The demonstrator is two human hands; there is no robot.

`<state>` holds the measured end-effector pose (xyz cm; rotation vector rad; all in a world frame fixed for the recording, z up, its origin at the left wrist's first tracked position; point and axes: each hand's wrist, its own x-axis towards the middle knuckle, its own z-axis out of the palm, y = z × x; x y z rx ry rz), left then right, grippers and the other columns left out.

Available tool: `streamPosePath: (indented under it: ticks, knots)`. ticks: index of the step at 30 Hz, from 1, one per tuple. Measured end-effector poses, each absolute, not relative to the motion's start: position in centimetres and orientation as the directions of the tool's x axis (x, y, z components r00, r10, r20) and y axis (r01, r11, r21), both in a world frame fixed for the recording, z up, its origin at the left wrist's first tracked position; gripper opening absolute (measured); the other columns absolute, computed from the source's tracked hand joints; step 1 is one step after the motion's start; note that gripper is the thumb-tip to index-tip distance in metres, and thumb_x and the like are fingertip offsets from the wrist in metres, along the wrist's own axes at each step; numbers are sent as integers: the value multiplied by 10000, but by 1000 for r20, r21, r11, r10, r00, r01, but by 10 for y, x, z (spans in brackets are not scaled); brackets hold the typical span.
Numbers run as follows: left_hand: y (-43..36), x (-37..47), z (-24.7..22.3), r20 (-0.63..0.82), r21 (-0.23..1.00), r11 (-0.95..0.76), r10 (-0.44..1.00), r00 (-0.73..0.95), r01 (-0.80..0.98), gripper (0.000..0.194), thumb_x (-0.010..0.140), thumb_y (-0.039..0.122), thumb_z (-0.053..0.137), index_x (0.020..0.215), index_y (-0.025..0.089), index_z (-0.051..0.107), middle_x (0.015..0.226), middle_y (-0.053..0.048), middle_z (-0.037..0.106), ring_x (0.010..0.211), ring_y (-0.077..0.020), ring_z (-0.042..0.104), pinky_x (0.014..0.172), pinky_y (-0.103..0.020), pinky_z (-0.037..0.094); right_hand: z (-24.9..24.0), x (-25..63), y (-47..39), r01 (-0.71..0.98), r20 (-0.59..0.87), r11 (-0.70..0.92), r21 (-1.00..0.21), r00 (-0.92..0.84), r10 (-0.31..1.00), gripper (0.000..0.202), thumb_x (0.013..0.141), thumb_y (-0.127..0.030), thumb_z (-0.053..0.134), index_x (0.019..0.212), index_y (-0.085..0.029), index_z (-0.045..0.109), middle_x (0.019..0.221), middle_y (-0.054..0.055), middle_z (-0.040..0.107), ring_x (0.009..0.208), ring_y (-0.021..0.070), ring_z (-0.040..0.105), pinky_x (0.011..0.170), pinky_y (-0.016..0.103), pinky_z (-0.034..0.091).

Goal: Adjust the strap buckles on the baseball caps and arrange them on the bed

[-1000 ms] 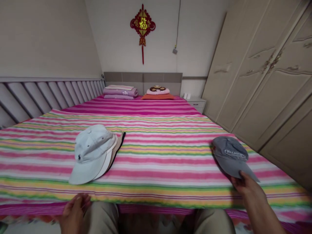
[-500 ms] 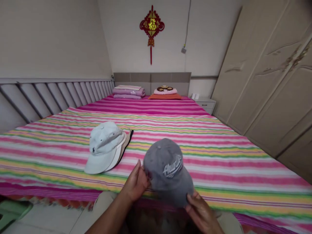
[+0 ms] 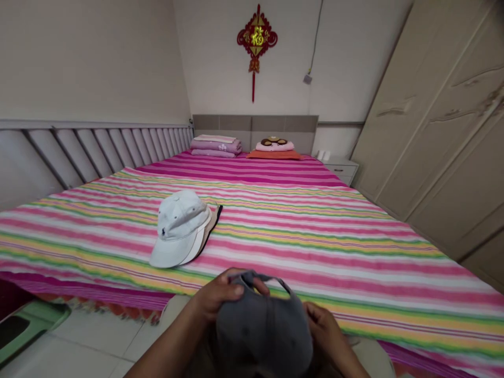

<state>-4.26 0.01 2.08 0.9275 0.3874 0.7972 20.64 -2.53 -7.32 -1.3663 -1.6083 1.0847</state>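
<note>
Over my lap I hold a grey baseball cap, its back strap and opening facing up and away from me. My left hand grips the cap's edge beside the strap, thumb on the outside and fingers reaching into the opening. At the cap's other side, my right hand has its fingers closed on the edge; part of that grip is hidden behind the cap. On the bed to the left lies a stack of caps, a pale one with a small dark logo on top, with white, beige and black-edged brims beneath.
A striped sheet covers the bed. Folded bedding and a pink pillow stack lie by the headboard. A railing runs along the left, a wardrobe along the right. A green stool stands at lower left.
The grey cap has come down closer to me and been turned, so its back strap shows instead of its lettered front. My left hand has shifted to the strap edge. The view has swung slightly left.
</note>
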Motion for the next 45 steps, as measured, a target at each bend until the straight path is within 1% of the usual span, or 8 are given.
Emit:
streamPosePath:
  ticks: [3, 6, 12, 18, 24, 37, 41, 45]
  knots:
    - [-13, -36, 37, -14, 927, 293, 652, 758, -235, 370, 642, 374, 653, 895, 105, 679, 830, -109, 674, 733, -209, 605, 665, -267, 412, -19, 197, -29, 226, 153, 153, -962, -21, 988, 263, 806, -418, 443, 779, -181, 555, 704, 34, 594, 687, 180, 548, 640, 276, 423]
    - [-22, -28, 44, -46, 949, 270, 637, 770, -166, 322, 649, 363, 630, 861, 127, 686, 826, -78, 668, 757, -192, 583, 707, -262, 400, 24, 177, -40, 105, 215, 241, -965, -214, 953, 312, 813, -427, 447, 973, -190, 572, 937, 80, 633, 891, 214, 565, 762, 301, 417]
    - [-29, -24, 36, -163, 910, 367, 745, 647, -193, 194, 575, 274, 714, 672, 124, 638, 542, 14, 555, 442, -43, 425, 442, -154, 287, 36, 151, -55, 67, 158, 188, -980, -314, 936, 268, 764, -416, 529, 675, -165, 550, 531, -36, 448, 482, 91, 394, 463, 209, 318]
    - [-29, -19, 24, -120, 922, 325, 756, 644, -210, 202, 582, 270, 725, 657, 114, 623, 563, -3, 573, 468, -49, 460, 456, -156, 300, 33, 154, -61, 126, 253, 289, -949, -243, 936, 197, 795, -350, 511, 708, -176, 544, 510, -51, 429, 445, 82, 381, 431, 201, 316]
    - [-24, -19, 19, -144, 918, 331, 791, 595, -217, 216, 558, 257, 740, 611, 116, 584, 540, 24, 537, 455, -35, 416, 455, -157, 286, 39, 155, -65, 414, 571, 706, -575, -415, 708, 269, 827, -174, 493, 1084, -223, 558, 932, 59, 638, 830, 153, 590, 687, 244, 457]
    - [-22, -27, 19, 0, 989, -73, 869, 495, 128, 196, 692, 289, 592, 601, 123, 539, 525, 37, 444, 504, -65, 345, 473, -186, 268, 33, 135, -70, 755, 611, 652, -67, -486, 626, 223, 747, -31, 403, 877, -114, 563, 700, 82, 610, 614, 189, 556, 560, 296, 423]
    - [-28, -28, 19, 222, 898, -362, 863, 454, 250, 173, 728, 230, 525, 587, 134, 554, 536, 23, 477, 540, -89, 409, 522, -202, 304, 28, 134, -65, 732, 513, 607, -311, -408, 755, 202, 798, -117, 393, 666, -162, 538, 593, 34, 548, 512, 143, 496, 475, 257, 343]
    - [-34, -29, 16, 268, 912, -373, 856, 442, 171, 172, 738, 233, 526, 604, 139, 578, 571, 3, 530, 556, -102, 457, 548, -205, 340, 22, 136, -55, 377, 164, 248, -892, -241, 957, 229, 800, -252, 414, 617, -169, 524, 516, -8, 532, 436, 106, 478, 427, 217, 341]
